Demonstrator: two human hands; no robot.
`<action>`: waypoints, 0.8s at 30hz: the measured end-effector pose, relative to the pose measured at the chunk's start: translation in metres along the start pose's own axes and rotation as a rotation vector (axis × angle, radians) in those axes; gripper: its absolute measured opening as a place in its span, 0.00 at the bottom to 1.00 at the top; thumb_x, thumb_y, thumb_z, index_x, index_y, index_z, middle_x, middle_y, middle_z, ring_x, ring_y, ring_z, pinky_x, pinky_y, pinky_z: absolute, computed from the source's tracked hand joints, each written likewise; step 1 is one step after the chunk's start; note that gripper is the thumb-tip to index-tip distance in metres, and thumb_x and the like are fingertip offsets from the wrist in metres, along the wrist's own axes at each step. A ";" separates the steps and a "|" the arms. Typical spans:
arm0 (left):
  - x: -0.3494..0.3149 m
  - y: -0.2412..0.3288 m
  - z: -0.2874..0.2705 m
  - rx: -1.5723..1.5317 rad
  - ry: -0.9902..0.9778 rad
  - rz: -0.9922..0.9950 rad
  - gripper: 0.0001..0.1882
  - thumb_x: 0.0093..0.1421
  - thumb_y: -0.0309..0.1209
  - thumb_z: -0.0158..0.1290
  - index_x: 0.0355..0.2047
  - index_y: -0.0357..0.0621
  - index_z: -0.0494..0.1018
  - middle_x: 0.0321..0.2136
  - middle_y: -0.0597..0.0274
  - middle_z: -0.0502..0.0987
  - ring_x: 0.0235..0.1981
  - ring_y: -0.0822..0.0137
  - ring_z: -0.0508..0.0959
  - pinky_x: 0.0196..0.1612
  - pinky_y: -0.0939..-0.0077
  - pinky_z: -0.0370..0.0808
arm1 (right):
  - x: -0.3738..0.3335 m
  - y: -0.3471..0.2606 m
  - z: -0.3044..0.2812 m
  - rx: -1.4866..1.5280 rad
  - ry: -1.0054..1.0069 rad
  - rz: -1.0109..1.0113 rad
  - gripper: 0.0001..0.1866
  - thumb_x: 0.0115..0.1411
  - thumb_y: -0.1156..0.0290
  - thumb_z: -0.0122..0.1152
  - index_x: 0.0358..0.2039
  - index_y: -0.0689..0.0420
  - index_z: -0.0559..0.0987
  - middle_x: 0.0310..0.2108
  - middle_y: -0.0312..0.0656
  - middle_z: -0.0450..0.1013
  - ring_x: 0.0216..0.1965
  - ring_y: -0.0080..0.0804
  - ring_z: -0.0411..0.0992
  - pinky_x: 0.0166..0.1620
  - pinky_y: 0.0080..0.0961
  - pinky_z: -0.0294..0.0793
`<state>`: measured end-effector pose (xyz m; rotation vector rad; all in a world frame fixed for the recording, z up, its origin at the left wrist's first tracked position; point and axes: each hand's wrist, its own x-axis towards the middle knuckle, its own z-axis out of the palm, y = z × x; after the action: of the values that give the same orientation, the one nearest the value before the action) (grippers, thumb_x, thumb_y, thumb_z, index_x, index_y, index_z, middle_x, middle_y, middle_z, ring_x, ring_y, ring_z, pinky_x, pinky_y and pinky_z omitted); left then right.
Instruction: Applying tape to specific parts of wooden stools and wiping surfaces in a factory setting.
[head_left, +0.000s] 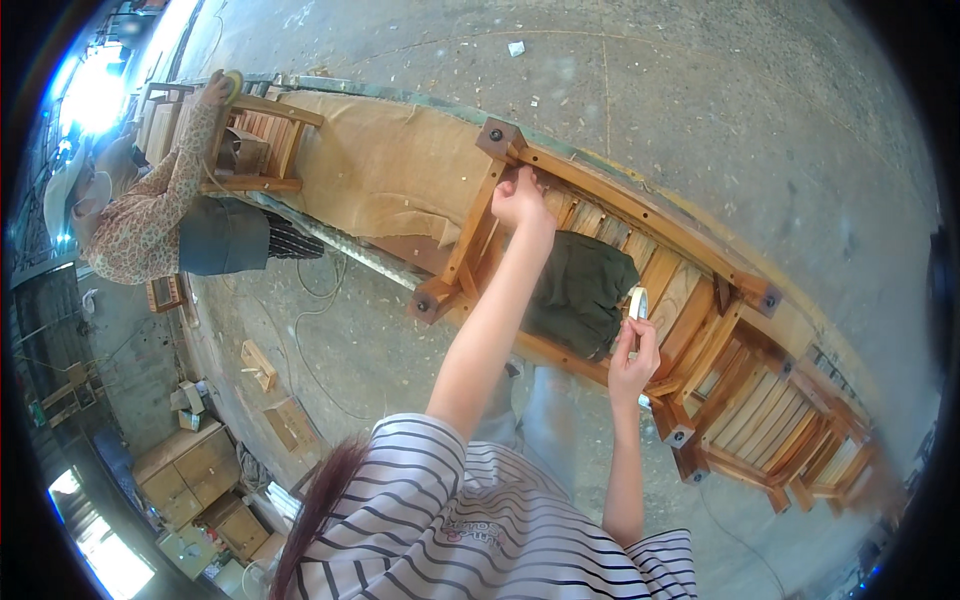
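Note:
An upturned wooden chair-like frame (610, 215) lies before me, with slats inside and dark bolted feet at its corners. My left hand (522, 200) is at its far left corner, below a brown foot block (500, 138). Its fingers are pinched against the inside of the rail; anything between them is hidden. In my right hand (633, 362), thumb and fingers grip a narrow roll of tape (638, 303), held upright over the near side of the frame. A crumpled dark green cloth (580, 290) lies on the slats between my hands.
More wooden frames (765, 420) stand close on the right. Brown sheeting (385, 160) covers the bench to the left, where a co-worker (150, 215) holds a tape roll (233, 85) at another frame. A hose (305, 340) and wooden pieces (290, 425) lie on the floor.

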<state>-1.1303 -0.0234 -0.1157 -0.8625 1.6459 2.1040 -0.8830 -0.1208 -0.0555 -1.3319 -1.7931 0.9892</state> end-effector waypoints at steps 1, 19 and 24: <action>-0.001 0.001 0.002 -0.003 -0.003 0.001 0.23 0.50 0.17 0.62 0.20 0.49 0.55 0.19 0.63 0.73 0.20 0.71 0.75 0.21 0.80 0.70 | 0.000 -0.001 -0.001 -0.003 0.000 -0.009 0.01 0.61 0.82 0.55 0.33 0.65 0.73 0.27 0.45 0.69 0.23 0.34 0.70 0.28 0.27 0.69; 0.029 -0.016 -0.031 0.335 -0.184 0.201 0.23 0.53 0.35 0.67 0.16 0.48 0.61 0.15 0.65 0.72 0.13 0.76 0.68 0.17 0.82 0.65 | -0.027 -0.008 -0.035 0.052 0.061 0.061 0.02 0.62 0.79 0.56 0.34 0.65 0.73 0.31 0.48 0.73 0.30 0.37 0.72 0.35 0.28 0.73; 0.008 0.013 -0.070 0.690 -0.547 0.487 0.14 0.57 0.40 0.62 0.29 0.39 0.77 0.18 0.65 0.74 0.17 0.73 0.71 0.21 0.78 0.68 | -0.047 -0.018 -0.058 0.082 0.118 0.147 0.02 0.63 0.79 0.56 0.35 0.64 0.73 0.32 0.45 0.74 0.26 0.28 0.72 0.31 0.23 0.71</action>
<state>-1.1267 -0.0946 -0.1211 0.3266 2.1453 1.5855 -0.8294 -0.1595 -0.0156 -1.4561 -1.5693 1.0284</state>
